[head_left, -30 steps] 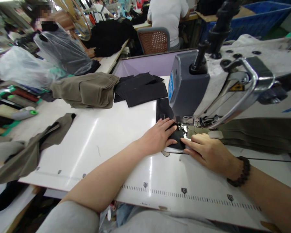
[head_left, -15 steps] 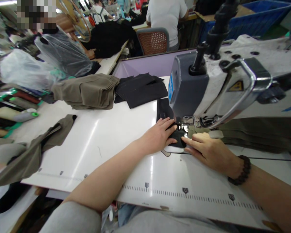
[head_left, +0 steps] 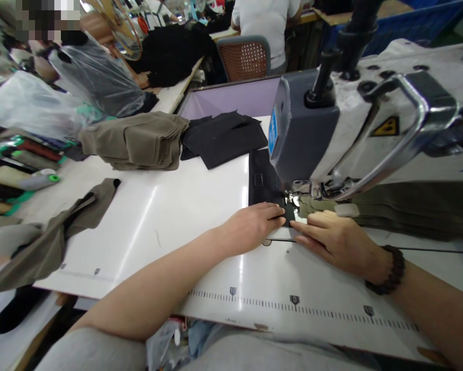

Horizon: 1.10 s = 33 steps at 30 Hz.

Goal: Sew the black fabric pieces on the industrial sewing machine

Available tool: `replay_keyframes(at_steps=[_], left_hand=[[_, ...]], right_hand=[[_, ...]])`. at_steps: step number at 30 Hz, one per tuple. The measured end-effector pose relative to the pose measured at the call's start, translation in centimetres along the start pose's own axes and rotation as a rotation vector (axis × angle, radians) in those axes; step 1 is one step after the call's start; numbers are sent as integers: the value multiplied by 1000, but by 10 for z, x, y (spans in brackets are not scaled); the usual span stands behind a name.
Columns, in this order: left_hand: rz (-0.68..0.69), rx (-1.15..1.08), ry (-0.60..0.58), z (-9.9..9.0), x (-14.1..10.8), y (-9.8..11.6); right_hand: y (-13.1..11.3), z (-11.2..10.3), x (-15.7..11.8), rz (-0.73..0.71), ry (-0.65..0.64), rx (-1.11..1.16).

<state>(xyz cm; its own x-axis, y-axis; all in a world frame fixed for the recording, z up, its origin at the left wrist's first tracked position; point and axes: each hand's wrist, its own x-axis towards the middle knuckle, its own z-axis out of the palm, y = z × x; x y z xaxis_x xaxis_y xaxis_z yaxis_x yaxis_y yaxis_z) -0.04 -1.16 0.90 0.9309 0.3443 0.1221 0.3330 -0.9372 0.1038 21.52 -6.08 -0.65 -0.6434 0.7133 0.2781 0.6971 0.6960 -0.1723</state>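
Observation:
A black fabric piece with a small stitched rectangle lies flat under the needle area of a sewing machine. My left hand rests palm down on its near left part, fingers stretched forward and holding nothing. At the near right edge, the outstretched index finger of my right hand touches the same piece. The other fingers of that hand are loosely bent beside the presser foot, near olive fabric. Stacked olive fabric strips lie right of the needle, under the machine arm.
An olive fabric stack and several black pieces lie at the back of the white table. A loose olive piece hangs over the left side, near thread cones. Beyond the table are a chair and a seated person.
The black fabric piece has slid a little away from me. My left hand has moved back towards me on it, uncovering the stitched rectangle. My right hand has barely moved.

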Motion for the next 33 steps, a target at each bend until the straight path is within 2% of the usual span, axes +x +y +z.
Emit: replay_keyframes(at_steps=[11, 20, 33], left_hand=[[-93, -69, -12, -7, 15, -16], [-110, -58, 40, -4, 22, -26], [-101, -71, 72, -3, 25, -29]], right_hand=[[2, 8, 6, 199, -4, -7], [2, 8, 6, 197, 6, -16], [3, 9, 6, 182, 16, -23]])
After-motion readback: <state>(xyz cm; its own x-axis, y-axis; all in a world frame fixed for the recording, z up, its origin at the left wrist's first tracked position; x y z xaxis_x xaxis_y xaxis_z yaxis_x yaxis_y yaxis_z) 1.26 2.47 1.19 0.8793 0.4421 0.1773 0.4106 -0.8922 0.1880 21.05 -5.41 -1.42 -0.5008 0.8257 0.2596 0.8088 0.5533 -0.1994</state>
